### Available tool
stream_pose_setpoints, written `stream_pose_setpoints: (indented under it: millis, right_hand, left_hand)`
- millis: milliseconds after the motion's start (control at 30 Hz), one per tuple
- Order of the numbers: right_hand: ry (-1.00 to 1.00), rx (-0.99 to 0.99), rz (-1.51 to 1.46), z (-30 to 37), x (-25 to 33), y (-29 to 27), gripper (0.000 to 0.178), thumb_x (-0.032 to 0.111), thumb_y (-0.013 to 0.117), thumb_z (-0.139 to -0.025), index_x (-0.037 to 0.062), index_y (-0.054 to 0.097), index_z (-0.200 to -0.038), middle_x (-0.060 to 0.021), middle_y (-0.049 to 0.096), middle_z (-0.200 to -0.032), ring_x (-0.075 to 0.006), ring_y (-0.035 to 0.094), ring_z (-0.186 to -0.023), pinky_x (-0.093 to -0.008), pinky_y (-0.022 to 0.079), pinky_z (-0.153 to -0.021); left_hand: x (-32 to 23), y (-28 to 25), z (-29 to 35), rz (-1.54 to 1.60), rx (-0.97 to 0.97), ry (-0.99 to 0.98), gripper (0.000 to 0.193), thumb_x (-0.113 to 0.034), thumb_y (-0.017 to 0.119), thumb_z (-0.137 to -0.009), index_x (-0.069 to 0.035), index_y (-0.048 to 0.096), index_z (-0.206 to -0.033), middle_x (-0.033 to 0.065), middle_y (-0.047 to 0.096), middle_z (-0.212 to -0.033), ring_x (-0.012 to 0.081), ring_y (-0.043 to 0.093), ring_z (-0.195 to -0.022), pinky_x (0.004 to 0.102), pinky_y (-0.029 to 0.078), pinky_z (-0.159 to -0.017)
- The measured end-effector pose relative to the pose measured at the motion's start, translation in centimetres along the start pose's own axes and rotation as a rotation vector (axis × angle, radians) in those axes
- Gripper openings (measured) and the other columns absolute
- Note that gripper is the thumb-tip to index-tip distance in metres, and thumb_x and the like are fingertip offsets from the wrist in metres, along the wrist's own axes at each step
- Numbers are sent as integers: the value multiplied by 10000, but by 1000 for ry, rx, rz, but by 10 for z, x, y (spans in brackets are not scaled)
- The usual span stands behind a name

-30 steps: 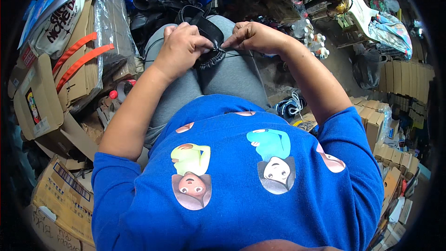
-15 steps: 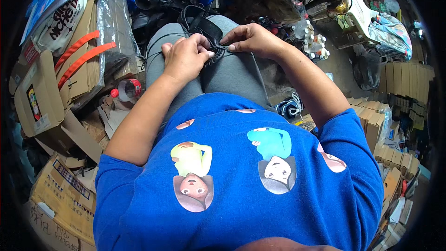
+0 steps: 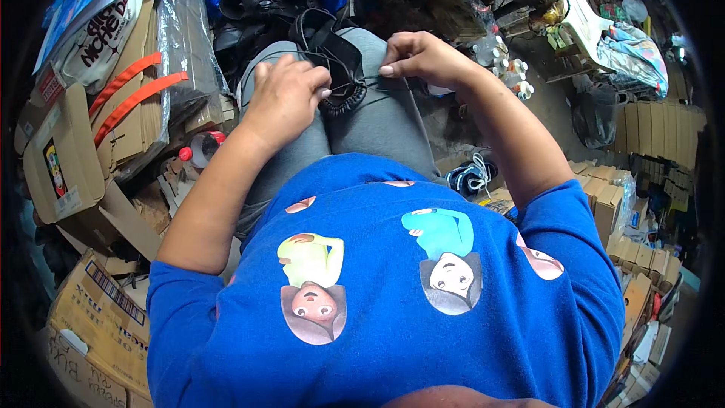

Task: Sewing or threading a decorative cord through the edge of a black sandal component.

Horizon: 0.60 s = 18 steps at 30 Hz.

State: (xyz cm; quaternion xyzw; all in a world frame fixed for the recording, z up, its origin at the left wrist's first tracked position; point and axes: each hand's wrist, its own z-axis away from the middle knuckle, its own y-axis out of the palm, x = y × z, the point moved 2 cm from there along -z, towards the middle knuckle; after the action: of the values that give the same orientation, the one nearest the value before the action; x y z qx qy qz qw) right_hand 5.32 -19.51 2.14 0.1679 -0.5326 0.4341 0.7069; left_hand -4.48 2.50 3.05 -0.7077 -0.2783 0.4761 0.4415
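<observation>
A black shoe-like piece point(image 3: 343, 54) with an open strap and a coiled or stitched dark edge rests on my lap, between my grey-clad thighs. On its left side my left hand point(image 3: 288, 98) is closed, thumb and fingers pinched together with a thin dark cord point(image 3: 319, 60) running by them. My right hand point(image 3: 423, 60) is off to the right of the piece, its thumb and forefinger pinched on a dark strand that leads toward the stitched edge. Both hands are apart from the piece itself. Exactly what lies between the left fingertips is too small to see clearly.
At left stand flattened cardboard, an open carton point(image 3: 68, 151), orange strips point(image 3: 136, 106) and a red-capped plastic bottle point(image 3: 200, 149). Small white bottles point(image 3: 517, 79) lie right of my knees. A white chair point(image 3: 585, 19) and stacked boxes point(image 3: 657, 128) are farther right.
My hands have drawn apart from the stitched edge, the left going left and the right going slightly up and right. The strand stretches between piece and right hand; the piece stays on my lap.
</observation>
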Motion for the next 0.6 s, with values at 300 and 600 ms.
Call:
stream_pose_setpoints:
  millis: [300,600]
  right_hand:
    - [-161,-114,334,24,-18,1,168,172,759,-762,71,657,-850,-2,511,-952,-104,485,-895,-259,412,-774]
    - [-188,-452,874,-5,4,-27,139,157,688,-790,53,665,-880,-92,556,-1028,-230,594,-902,-326,493,-777]
  left_hand:
    - [-2,14,-9,275,128,-209,112,-127,536,-872,-61,579,-952,155,647,-807,356,627,-785,443,464,-719]
    - [-10,19,-14,134,108,-27,130,-110,531,-855,-67,594,-960,175,640,-838,377,601,-836,472,455,-742]
